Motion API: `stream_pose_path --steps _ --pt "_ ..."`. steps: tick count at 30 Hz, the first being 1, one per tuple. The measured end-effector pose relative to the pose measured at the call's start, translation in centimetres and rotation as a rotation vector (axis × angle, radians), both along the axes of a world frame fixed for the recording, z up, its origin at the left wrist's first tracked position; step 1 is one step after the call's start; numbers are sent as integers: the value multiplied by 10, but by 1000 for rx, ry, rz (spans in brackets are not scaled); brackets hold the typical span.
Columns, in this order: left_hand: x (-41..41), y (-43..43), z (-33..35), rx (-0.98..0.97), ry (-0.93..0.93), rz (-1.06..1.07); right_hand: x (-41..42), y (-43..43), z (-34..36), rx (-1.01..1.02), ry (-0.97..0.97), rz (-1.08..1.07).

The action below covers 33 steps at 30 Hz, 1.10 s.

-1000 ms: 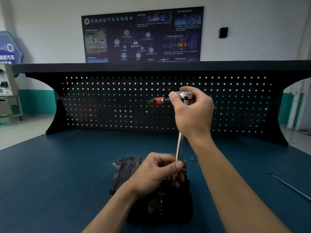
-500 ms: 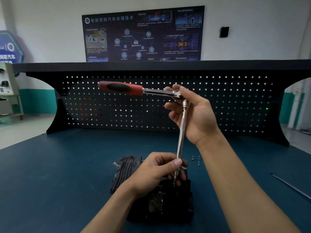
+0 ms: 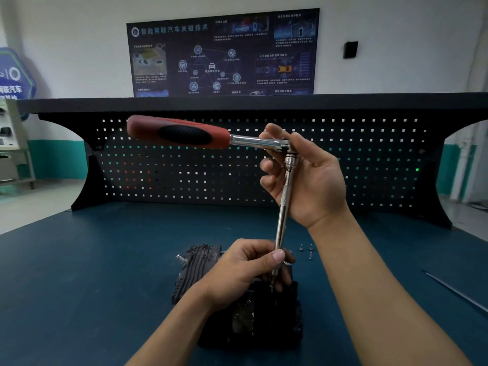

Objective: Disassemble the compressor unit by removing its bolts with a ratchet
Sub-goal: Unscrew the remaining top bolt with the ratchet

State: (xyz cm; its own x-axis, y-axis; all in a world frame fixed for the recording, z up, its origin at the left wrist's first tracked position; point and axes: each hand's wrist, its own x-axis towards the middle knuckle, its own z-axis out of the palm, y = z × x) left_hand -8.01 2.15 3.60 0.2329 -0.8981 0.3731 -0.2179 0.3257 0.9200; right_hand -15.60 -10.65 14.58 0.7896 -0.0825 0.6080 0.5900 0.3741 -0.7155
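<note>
Compressor unit (image 3: pixel 198 265) sits on table (image 3: pixel 79 273), at our 6 o'clock. Left hand (image 3: pixel 245 270) pinches extension bar (image 3: pixel 281 225) low down; we judge this keeps socket seated on bolt, which is hidden. Right hand (image 3: pixel 309 178) curls round head of ratchet (image 3: pixel 179 134), handle pointing to 9 o'clock, probably for finger-turning. Loose bolts (image 3: pixel 306 249) lie at 2 o'clock of unit, out of the way.

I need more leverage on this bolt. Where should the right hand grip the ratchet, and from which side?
Grip the red handle on its black textured patch, near the free end. It sticks out roughly level, left of the ratchet head that the right hand cups, so come from above and close round it. The left hand steadies the extension bar at the compressor.
</note>
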Motion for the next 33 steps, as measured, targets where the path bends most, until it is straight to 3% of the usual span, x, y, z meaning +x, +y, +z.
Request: stream_pose_path --steps 10,16,27,33 --pt "0 -1 0 6 -33 27 4 -10 -6 164 -106 300" --pt "-1 -3 0 -8 -64 70 4 -16 -9 184 -75 237" --pt "-2 -1 0 -51 -24 77 2 4 3 -12 14 -317" --pt "-3 0 0 -46 -41 88 12 24 3 -142 -31 -869"
